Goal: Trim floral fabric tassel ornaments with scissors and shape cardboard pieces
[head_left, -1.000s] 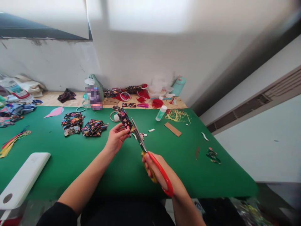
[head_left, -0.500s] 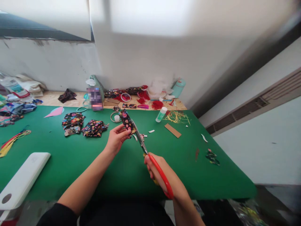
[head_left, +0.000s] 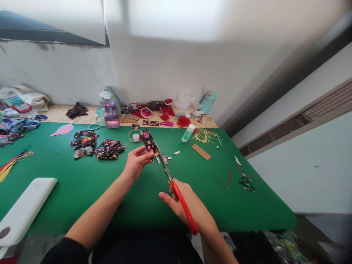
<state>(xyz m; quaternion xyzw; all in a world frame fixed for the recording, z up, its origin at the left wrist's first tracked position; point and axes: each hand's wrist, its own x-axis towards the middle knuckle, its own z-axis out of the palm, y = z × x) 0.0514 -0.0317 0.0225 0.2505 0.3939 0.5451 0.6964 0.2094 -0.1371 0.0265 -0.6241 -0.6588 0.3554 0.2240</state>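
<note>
While the left hand [head_left: 135, 161] pinches a dark floral fabric strip [head_left: 148, 142] by its near end, thumb and fingers clamped on it, I have the strip held up above the middle of the green table mat [head_left: 132, 212]. On my right hand [head_left: 189, 201] the thumb stands apart from the handles; I cannot tell how its other fingers lie, for they are hidden behind the red-handled scissors [head_left: 178, 194]. Those blades point far and left, their tips alongside the strip's right edge. Beyond the strip, to its left, a small white cap [head_left: 136, 137] sits by a ring [head_left: 131, 137]. Further left I see two floral fabric stacks [head_left: 84, 142]; to the right, a brown cardboard strip [head_left: 201, 151], a white-capped glue bottle [head_left: 188, 133] and tangled yellow strings [head_left: 206, 136]. Red tassels [head_left: 183, 121] and a turquoise bottle [head_left: 208, 102] occupy the far edge.
</note>
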